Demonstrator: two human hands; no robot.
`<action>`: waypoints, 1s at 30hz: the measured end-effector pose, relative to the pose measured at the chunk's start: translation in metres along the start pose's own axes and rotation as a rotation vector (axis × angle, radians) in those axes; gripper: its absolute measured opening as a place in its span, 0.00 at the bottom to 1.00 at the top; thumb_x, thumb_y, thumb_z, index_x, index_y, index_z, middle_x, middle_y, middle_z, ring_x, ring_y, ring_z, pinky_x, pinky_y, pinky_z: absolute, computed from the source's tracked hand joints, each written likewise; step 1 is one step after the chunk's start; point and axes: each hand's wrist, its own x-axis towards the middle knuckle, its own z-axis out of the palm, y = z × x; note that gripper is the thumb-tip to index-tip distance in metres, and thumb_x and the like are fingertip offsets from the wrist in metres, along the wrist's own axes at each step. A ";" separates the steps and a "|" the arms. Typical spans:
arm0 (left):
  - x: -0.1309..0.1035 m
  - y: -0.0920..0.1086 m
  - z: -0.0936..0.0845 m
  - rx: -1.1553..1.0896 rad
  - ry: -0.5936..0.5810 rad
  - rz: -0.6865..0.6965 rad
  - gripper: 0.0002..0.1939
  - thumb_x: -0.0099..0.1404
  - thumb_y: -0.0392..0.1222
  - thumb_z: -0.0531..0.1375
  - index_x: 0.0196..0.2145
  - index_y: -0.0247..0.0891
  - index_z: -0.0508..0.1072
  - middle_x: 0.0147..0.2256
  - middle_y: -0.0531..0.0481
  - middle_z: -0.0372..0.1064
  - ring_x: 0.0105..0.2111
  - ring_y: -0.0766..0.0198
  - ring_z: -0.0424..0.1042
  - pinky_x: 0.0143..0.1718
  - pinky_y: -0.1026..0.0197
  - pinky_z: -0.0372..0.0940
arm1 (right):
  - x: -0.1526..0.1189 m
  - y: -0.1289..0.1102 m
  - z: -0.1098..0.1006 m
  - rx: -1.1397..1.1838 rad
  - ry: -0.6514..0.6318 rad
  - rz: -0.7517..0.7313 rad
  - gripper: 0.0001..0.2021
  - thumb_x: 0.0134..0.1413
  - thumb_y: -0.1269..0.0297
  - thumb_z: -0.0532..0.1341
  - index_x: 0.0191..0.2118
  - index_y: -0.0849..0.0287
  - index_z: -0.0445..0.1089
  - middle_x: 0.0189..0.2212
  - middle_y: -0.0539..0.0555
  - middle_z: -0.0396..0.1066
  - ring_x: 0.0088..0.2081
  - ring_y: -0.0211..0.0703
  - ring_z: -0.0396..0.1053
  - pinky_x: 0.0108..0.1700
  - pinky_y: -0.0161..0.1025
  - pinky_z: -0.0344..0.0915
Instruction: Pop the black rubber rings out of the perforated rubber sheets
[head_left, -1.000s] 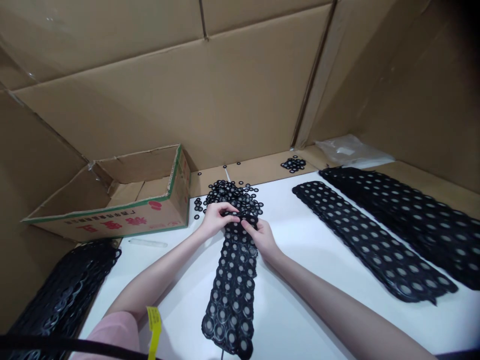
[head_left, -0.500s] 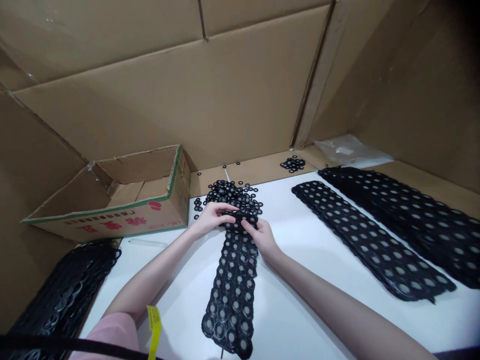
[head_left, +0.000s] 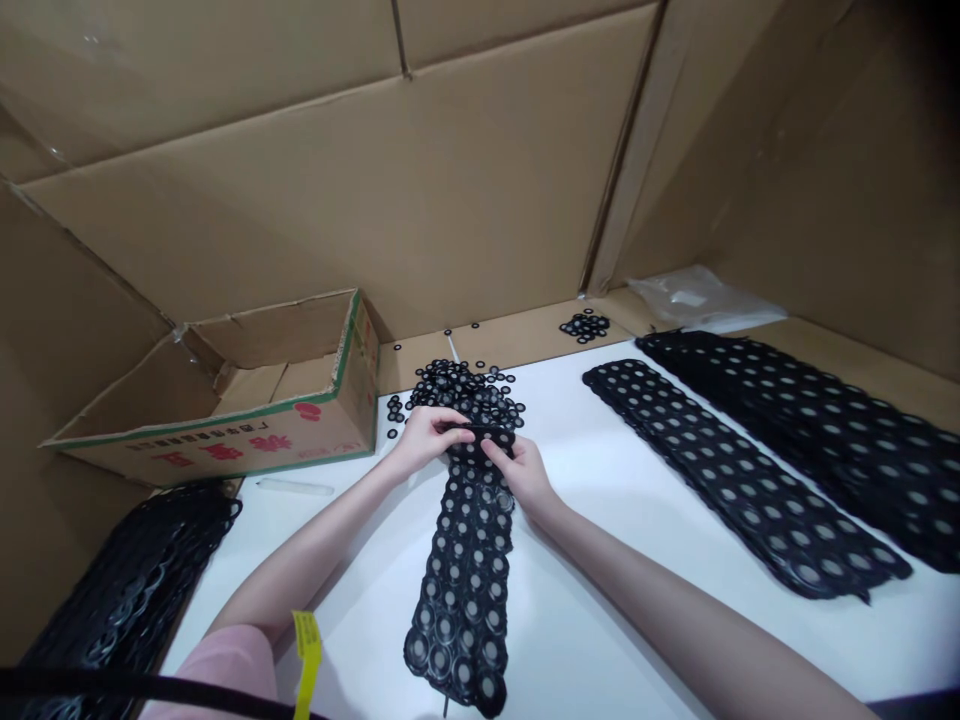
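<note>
In the middle of the white table lies a long black sheet of joined rings (head_left: 466,570) with pale round centres. My left hand (head_left: 429,438) pinches its far end from the left, thumb on top. On the right corner of that same end, my right hand (head_left: 523,472) is closed, its thumb pressed on the rings. The far edge is lifted a little between the two hands. Right behind them is a heap of loose black rings (head_left: 457,385). Whether a loose ring is between my fingers is too small to tell.
Two more ringed sheets (head_left: 742,475) lie on the right, the farther one a thick stack. A cardboard box (head_left: 247,455) stands at the left, with a pale pen (head_left: 294,487) before it. Black sheets (head_left: 127,590) are piled at lower left. A small ring pile (head_left: 585,326) and plastic bag (head_left: 705,298) sit behind.
The far end of the ringed sheet has tilted slightly between my fingers, and its edge looks thinner. Both hands keep nearly the same place and grip.
</note>
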 end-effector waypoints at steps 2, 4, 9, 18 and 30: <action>0.000 0.005 -0.004 0.041 -0.033 0.100 0.09 0.57 0.42 0.65 0.35 0.37 0.81 0.35 0.46 0.74 0.37 0.61 0.72 0.40 0.61 0.64 | 0.000 0.000 0.000 -0.017 -0.007 -0.006 0.16 0.46 0.51 0.62 0.27 0.62 0.71 0.28 0.55 0.75 0.31 0.46 0.68 0.34 0.39 0.63; 0.001 0.008 -0.008 0.084 -0.002 0.169 0.09 0.57 0.43 0.66 0.35 0.39 0.81 0.36 0.47 0.72 0.38 0.61 0.70 0.41 0.61 0.63 | 0.001 -0.001 0.000 -0.036 -0.025 -0.022 0.16 0.47 0.52 0.61 0.28 0.62 0.71 0.29 0.56 0.75 0.32 0.47 0.68 0.36 0.40 0.63; 0.003 0.007 -0.008 0.059 0.090 0.129 0.08 0.55 0.43 0.66 0.27 0.36 0.80 0.25 0.50 0.69 0.28 0.65 0.66 0.32 0.63 0.59 | 0.001 -0.001 0.002 -0.095 -0.041 -0.066 0.16 0.48 0.52 0.60 0.28 0.62 0.71 0.29 0.57 0.75 0.32 0.47 0.69 0.36 0.40 0.63; 0.012 0.010 -0.011 -0.093 0.126 -0.086 0.09 0.46 0.42 0.68 0.21 0.32 0.77 0.20 0.51 0.69 0.21 0.68 0.63 0.24 0.66 0.57 | 0.000 0.002 0.005 -0.157 -0.050 -0.085 0.15 0.48 0.53 0.58 0.24 0.61 0.69 0.23 0.54 0.73 0.27 0.45 0.67 0.31 0.38 0.61; 0.000 0.013 -0.027 0.146 -0.097 0.156 0.11 0.57 0.42 0.66 0.37 0.36 0.79 0.34 0.46 0.73 0.33 0.64 0.70 0.33 0.66 0.64 | 0.002 0.004 0.001 -0.145 -0.042 -0.073 0.14 0.47 0.54 0.59 0.26 0.62 0.70 0.28 0.58 0.75 0.31 0.49 0.69 0.36 0.42 0.64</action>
